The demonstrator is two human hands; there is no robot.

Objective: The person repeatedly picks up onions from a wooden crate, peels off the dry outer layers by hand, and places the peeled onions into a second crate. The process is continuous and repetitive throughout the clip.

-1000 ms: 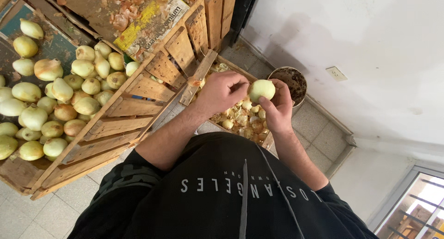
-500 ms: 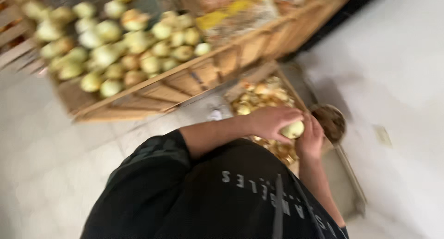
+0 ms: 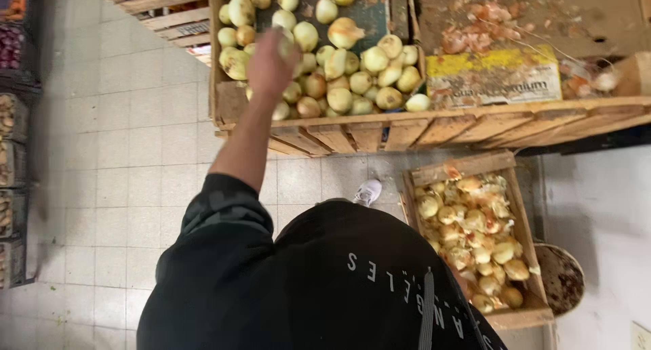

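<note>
One hand shows in the frame.

- Far left edge: dark stacked crates stand along the tiled floor, well apart from the person.
- Upper left of centre: the left hand is stretched up the frame over the large wooden bin. The arm is long and straight, probably because the bin lies beyond the body.
  - The fingers curl about a pale onion at their tips.
  - Blur hides whether the grip is closed or loosening.
  - The onion's stem-to-root axis is unreadable. The forearm points up-frame, leaning slightly right.
- Piled onions are held in by the bin's slatted front wall.
- Lower right: a small crate holds onions among loose skins, with a round bucket just beside it.
- Right hand: not visible.
</note>
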